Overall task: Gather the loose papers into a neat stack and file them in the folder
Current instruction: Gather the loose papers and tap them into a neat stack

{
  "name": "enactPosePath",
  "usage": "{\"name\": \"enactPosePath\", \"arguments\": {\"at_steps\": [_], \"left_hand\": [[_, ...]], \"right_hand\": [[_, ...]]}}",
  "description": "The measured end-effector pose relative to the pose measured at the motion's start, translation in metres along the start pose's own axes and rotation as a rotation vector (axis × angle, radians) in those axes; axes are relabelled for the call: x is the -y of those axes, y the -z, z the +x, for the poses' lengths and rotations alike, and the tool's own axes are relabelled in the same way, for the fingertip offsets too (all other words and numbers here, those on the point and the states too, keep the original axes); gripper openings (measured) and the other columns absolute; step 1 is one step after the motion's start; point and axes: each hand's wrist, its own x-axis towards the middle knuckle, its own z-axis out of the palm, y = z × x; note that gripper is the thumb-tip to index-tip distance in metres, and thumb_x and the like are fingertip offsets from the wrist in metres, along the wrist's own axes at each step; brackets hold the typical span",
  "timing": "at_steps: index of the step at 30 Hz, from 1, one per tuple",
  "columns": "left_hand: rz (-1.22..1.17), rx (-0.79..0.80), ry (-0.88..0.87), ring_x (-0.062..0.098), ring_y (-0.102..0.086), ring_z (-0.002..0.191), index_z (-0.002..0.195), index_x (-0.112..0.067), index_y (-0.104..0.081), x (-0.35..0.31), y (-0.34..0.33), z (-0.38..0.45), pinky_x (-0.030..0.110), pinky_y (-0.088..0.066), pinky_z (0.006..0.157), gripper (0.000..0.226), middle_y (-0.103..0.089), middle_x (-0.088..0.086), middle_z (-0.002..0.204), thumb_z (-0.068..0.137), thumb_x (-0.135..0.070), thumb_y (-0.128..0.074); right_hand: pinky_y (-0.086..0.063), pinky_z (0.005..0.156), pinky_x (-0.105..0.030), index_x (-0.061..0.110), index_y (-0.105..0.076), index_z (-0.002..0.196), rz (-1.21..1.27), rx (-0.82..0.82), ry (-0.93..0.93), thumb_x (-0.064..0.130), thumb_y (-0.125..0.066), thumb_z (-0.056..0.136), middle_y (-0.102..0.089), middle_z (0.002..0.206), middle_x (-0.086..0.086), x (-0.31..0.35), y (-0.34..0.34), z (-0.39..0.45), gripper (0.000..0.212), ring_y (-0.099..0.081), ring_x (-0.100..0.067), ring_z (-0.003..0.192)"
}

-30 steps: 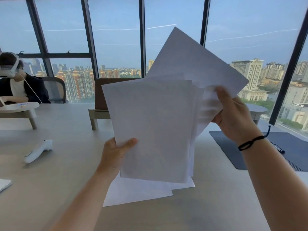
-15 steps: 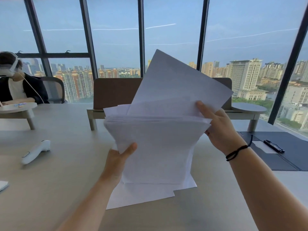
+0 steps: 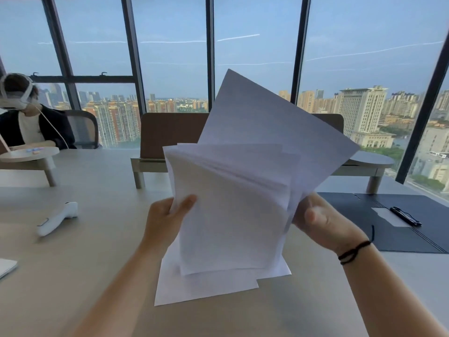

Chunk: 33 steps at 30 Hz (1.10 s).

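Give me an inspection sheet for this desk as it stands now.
Surface: pale table, large bare areas.
Job's things: loose papers held upright in both hands, edges uneven, one sheet angled out behind; dark folder lies open on the right, with a black pen on it.
Clutter: white controller on the left; white object at the left edge.
Hands: left hand grips the stack's left edge; right hand grips its right edge, black cord at the wrist.
Cables: thin white cord at the seated person.
Surroundings: floor-to-ceiling windows, city skyline, bench.
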Motion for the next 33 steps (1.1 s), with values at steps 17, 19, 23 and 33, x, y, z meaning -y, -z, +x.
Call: {"name": "enactPosePath", "arguments": {"at_steps": [17,19,23,33], "left_hand": [[0.046,0.069,-0.128,0.010,-0.076,0.078,0.101,-0.020,-0.072,-0.040,0.005,0.020,0.020,-0.056,0.058,0.029,-0.079,-0.011,0.086,0.077,-0.030,-0.083],[0.012,0.090,-0.149,0.007,-0.075,0.079,0.095,-0.024,-0.072,-0.056,0.000,0.029,0.021,-0.058,0.063,0.023,-0.079,-0.016,0.084,0.075,-0.031,-0.082],[-0.088,0.146,-0.142,0.016,-0.076,0.088,0.095,-0.024,-0.074,-0.068,-0.009,0.035,0.032,-0.061,0.075,0.053,-0.080,-0.006,0.092,0.052,-0.050,-0.090],[-0.243,0.223,-0.019,0.013,-0.075,0.084,0.085,-0.036,-0.081,-0.058,-0.017,0.033,0.040,-0.059,0.082,0.017,-0.079,-0.006,0.089,0.068,-0.035,-0.080]], "right_hand": [[-0.062,0.078,-0.031,0.018,-0.078,0.098,0.043,-0.622,0.055,0.039,-0.079,0.069,-0.082,0.099,-0.001,0.006,-0.028,0.032,0.035,-0.078,-0.018,0.094],[-0.061,0.082,-0.035,0.017,-0.075,0.108,0.068,-0.632,0.070,0.044,-0.083,0.066,-0.081,0.105,-0.002,0.011,-0.030,0.038,0.051,-0.077,-0.021,0.099],[-0.061,0.081,-0.035,0.012,-0.064,0.126,0.087,-0.585,0.135,0.046,-0.093,0.059,-0.076,0.117,-0.007,0.024,-0.028,0.046,0.081,-0.074,-0.025,0.107],[-0.062,0.082,-0.039,0.020,-0.060,0.128,0.120,-0.555,0.064,0.035,-0.083,0.075,-0.075,0.118,-0.003,0.027,-0.027,0.049,0.059,-0.075,-0.022,0.105]]}}
